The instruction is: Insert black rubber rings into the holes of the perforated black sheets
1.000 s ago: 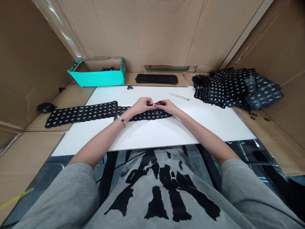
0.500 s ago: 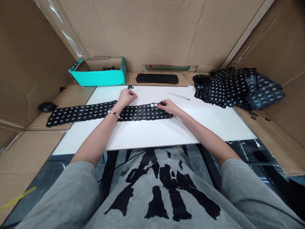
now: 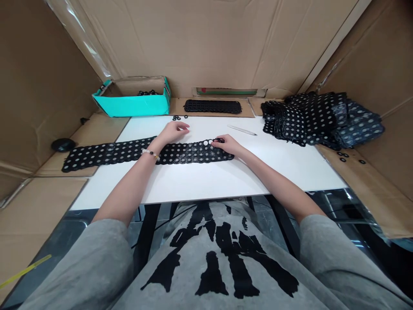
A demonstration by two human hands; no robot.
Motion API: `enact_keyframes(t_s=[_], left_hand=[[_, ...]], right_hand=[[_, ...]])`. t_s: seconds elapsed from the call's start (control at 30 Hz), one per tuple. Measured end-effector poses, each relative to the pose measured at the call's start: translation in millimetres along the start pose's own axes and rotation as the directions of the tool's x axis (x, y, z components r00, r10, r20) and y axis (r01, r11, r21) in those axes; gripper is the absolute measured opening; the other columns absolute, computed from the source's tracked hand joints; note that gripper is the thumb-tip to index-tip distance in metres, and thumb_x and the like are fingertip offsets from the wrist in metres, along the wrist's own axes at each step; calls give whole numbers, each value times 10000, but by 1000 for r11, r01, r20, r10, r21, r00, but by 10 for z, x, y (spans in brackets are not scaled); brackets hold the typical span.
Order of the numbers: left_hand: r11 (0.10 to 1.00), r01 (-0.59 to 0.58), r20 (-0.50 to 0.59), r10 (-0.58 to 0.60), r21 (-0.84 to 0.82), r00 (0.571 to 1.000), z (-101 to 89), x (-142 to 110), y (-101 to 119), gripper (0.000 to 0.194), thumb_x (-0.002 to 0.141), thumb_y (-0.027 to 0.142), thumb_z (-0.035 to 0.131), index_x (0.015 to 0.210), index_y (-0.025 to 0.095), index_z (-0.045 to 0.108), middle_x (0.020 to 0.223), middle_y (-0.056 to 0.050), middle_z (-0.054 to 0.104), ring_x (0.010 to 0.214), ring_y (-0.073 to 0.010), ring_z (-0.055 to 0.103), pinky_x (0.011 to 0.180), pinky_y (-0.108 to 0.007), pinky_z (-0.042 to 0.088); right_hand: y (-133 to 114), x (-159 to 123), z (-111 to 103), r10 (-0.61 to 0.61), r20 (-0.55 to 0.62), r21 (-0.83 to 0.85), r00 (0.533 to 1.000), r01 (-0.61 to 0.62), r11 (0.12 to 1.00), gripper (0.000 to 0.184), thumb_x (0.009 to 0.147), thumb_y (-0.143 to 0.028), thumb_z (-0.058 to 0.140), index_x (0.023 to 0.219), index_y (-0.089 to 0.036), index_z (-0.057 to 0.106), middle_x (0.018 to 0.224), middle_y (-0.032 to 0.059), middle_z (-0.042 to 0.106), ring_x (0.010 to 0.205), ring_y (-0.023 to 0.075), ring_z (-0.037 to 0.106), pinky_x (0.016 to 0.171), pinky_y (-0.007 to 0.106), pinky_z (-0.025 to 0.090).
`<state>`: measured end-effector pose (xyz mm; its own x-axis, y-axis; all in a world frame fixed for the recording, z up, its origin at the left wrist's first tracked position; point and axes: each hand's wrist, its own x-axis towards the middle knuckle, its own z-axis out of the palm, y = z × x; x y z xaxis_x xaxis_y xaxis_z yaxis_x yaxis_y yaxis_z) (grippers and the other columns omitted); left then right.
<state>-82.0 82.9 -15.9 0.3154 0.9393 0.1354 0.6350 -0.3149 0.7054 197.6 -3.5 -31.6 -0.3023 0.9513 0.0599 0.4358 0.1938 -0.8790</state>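
A long black strip with rows of round pale spots (image 3: 190,153) lies across the white tabletop, its left end reaching over the cardboard. At the strip's right end, my right hand (image 3: 227,145) is closed, thumb and fingers pinching the upper edge, where a black ring (image 3: 220,140) shows at the fingertips. Two clear white holes appear in the strip just left of those fingers. My left hand (image 3: 174,131) hovers over the strip's far edge, fingers stretched and slightly apart, holding nothing visible. Beyond it, several small black rings (image 3: 175,118) lie on the tabletop, one a little apart.
A turquoise box (image 3: 132,106) containing black rings stands at the back left. Behind the tabletop lies a folded black strip (image 3: 213,106). A white pen-like tool (image 3: 242,130) rests right of centre. Spotted black strips (image 3: 309,116) are piled at right. Cardboard walls (image 3: 206,43) enclose the table.
My left hand's fingers have parted, and the hand has shifted slightly. A single black ring now lies on the tabletop just beyond it. My right hand stays at the strip's end.
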Motion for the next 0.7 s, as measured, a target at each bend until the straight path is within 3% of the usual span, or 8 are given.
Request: enact_keyframes(t_s=[0.1, 0.17, 0.3, 0.47, 0.57, 0.7], left_hand=[[987, -139, 255, 154, -79, 954, 197, -114, 261, 484, 719, 478, 802, 1075, 152, 773, 1051, -94, 781, 908, -230, 676, 879, -351, 507], [978, -183, 300, 205, -100, 932, 330, -178, 385, 493, 675, 516, 817, 1009, 157, 766, 971, -78, 776, 862, -225, 667, 833, -351, 507], [974, -159, 319, 204, -161, 925, 430, -212, 446, 410, 677, 528, 802, 845, 163, 723, 854, -61, 756, 800, -209, 661, 775, -337, 502], [986, -106, 269, 138, -130, 953, 319, -184, 389, 468, 648, 467, 852, 993, 166, 756, 784, -29, 734, 738, -185, 652, 753, -318, 504], [993, -113, 225, 119, -36, 967, 256, -170, 377, 364, 637, 451, 860, 853, 168, 785, 774, -42, 741, 732, -189, 649, 742, -317, 500], [996, -59, 257, 76, -73, 963, 140, -119, 315, 287, 620, 444, 859, 749, 192, 808, 765, -58, 771, 745, -212, 667, 763, -336, 510]], right_hand=[[22, 14, 4, -19, -2, 9, 1000, 19, 1000, 373, 764, -547, 686, 714, -189, 590, 692, -18, 553, 739, 158, 457, 717, 310, 338], [37, 27, 7, -25, -2, 8, 1000, 25, 1000, 360, 770, -536, 677, 714, -189, 595, 679, -21, 543, 733, 157, 453, 715, 310, 336], [50, 41, 9, -28, 2, 6, 1000, 28, 1000, 342, 776, -521, 659, 716, -190, 598, 676, -21, 535, 717, 152, 445, 710, 311, 330], [40, 36, 3, -31, 2, 1, 1000, 31, 1000, 336, 769, -518, 656, 726, -189, 602, 690, -17, 555, 728, 156, 455, 720, 310, 343], [35, 31, -3, -33, 8, -8, 999, 33, 999, 334, 770, -516, 658, 737, -187, 606, 710, -9, 581, 742, 162, 469, 729, 310, 354], [28, 30, 1, -15, 10, -34, 1000, 16, 999, 330, 782, -513, 643, 745, -187, 612, 718, 1, 590, 737, 166, 475, 725, 315, 355]])
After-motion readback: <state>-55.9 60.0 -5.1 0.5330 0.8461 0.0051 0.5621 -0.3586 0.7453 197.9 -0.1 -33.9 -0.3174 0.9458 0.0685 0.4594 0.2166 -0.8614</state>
